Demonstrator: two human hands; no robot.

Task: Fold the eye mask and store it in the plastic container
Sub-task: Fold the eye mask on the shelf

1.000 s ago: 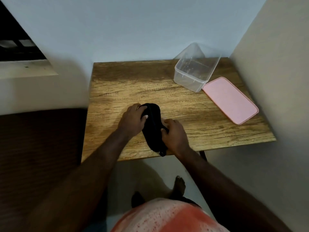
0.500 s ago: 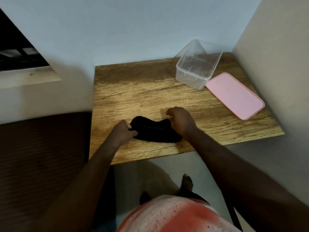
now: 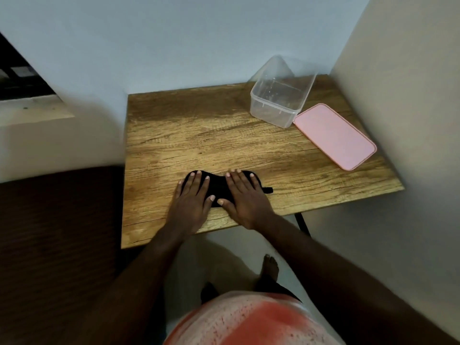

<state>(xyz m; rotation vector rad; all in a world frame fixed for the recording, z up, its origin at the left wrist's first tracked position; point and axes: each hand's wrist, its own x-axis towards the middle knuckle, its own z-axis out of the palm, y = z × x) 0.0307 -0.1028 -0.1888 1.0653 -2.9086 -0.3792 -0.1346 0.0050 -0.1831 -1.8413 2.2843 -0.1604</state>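
Now both hands lie flat on the mask, which half a second ago was pinched at its ends and a second ago stood turned lengthwise. Left hand covers its left half, right hand its right half, fingers spread, palms down, gripping nothing. Mask sits spread out near the front edge of the table, strap end poking out on the right. So it's smoothed, not yet folded; fold looks like the next step. Container is open at the far right corner, well apart from the mask, pink lid just beside it
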